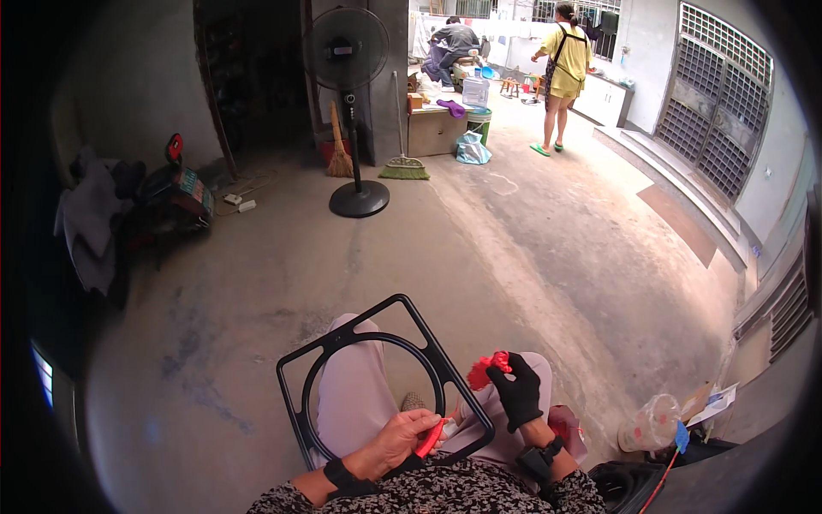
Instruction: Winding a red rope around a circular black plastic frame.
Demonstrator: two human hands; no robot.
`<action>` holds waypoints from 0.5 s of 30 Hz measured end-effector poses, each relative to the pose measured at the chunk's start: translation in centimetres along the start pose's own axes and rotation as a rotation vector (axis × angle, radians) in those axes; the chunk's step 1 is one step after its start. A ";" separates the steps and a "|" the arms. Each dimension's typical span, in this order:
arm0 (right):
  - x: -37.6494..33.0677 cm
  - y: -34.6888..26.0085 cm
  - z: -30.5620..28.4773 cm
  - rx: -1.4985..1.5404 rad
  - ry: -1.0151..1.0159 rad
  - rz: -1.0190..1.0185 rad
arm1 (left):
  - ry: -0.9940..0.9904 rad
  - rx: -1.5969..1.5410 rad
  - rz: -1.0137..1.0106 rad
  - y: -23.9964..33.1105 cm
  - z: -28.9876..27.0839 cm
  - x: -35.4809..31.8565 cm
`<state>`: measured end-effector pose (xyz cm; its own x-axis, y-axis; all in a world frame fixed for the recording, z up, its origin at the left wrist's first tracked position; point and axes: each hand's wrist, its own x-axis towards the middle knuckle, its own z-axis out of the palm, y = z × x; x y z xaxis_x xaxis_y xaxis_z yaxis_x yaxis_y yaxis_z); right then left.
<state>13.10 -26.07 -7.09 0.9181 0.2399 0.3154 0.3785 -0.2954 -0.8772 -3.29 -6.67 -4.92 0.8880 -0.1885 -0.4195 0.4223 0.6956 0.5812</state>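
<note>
A black square frame (443,368) with a round ring inside it lies tilted across my lap. My bare left hand (396,441) is at the frame's near side, its thumb and fingers closed on a red strip (431,440). The strip lies along the ring there; whether it is fixed to it I cannot tell. To the right of the frame, my right hand (519,396) in a black glove pinches a crumpled bunch of red material (485,372). That bunch is held up over my right knee, apart from the strip.
Ahead stands a black pedestal fan (360,199) near two brooms. A scooter (175,197) is at the left. At the lower right are a clear plastic bag (648,424) and a red stick with a blue end (682,437). A person in yellow (565,60) stands farther off.
</note>
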 end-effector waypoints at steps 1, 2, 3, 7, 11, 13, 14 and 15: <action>0.3 -0.3 2.2 0.179 0.004 0.126 | -0.010 0.005 -0.027 0.2 -0.1 0.0; 0.4 -0.6 4.1 0.366 0.007 0.190 | 0.015 -0.001 -0.054 0.3 -0.2 0.0; 0.4 -0.9 5.4 0.388 -0.023 0.125 | -0.013 0.002 -0.055 0.4 -0.3 0.0; -1.2 -2.4 7.7 0.902 -0.494 0.382 | -0.028 0.017 -0.086 -0.2 -0.4 0.5; -2.1 -5.2 5.9 1.368 -0.795 0.854 | -0.112 -0.077 -0.100 -0.7 -1.0 0.9; -1.6 -6.5 5.2 1.520 -0.858 0.925 | -0.033 0.005 0.031 -0.7 -1.3 1.0; -1.2 -7.0 4.8 1.569 -0.883 0.929 | 0.010 0.029 0.092 -0.9 -1.4 1.0; -0.8 -7.3 4.5 1.617 -0.900 0.951 | 0.051 0.089 -0.007 -0.7 -1.5 1.2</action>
<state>9.08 -19.91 -2.55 0.2328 0.9663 -0.1097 -0.9498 0.2017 -0.2392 -2.83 -6.38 -6.88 0.8755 -0.1561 -0.4572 0.4448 0.6299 0.6367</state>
